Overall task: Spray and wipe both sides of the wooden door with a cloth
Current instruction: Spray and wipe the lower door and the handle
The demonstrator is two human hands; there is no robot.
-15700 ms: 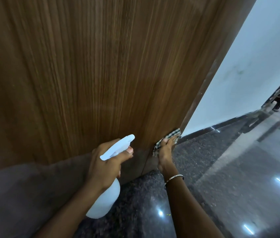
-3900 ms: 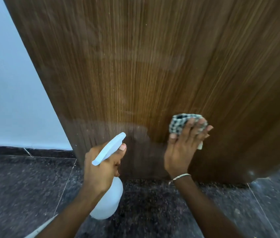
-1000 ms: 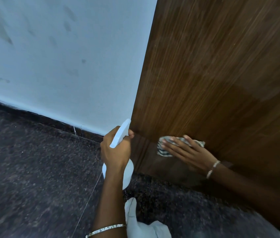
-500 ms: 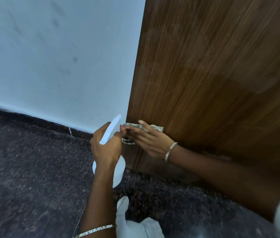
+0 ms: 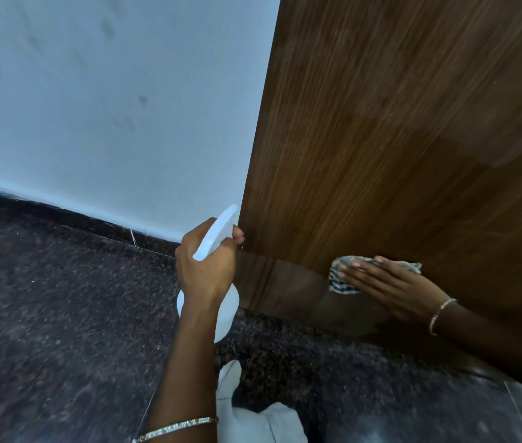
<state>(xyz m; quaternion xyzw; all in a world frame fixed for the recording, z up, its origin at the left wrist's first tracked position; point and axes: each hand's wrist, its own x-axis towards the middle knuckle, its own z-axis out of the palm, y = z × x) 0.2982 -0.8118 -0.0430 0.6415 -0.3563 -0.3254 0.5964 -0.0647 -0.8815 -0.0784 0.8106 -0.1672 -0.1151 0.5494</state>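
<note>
Low on the wooden door (image 5: 397, 123), close to its bottom edge, the cloth (image 5: 339, 284) lies flat on the wood. My right hand (image 5: 390, 286) presses it there with straight fingers and does not curl around it.

Half a second ago that hand and the cloth were right at the door's left edge, almost touching the spray bottle (image 5: 216, 233). Now they have slid to the right, away from that edge. A second ago they were about where they are now, so I think I am rubbing back and forth along this low strip. The wood down here looks darker and shiny, and I take that to be wet. My guess is that the bottom of this side is nearly done.

My left hand (image 5: 205, 273) is wrapped tight around the spray bottle and has hardly moved. The bottle's top sits just beside the door's left edge.

That left edge stands in front of the pale wall (image 5: 109, 107). The bottom edge hangs just above the dark floor (image 5: 45, 314), so going lower could bump my fingers. To the right and upward there is lots of bare wood to wipe. A white trouser leg (image 5: 253, 420) is down by my left arm.
</note>
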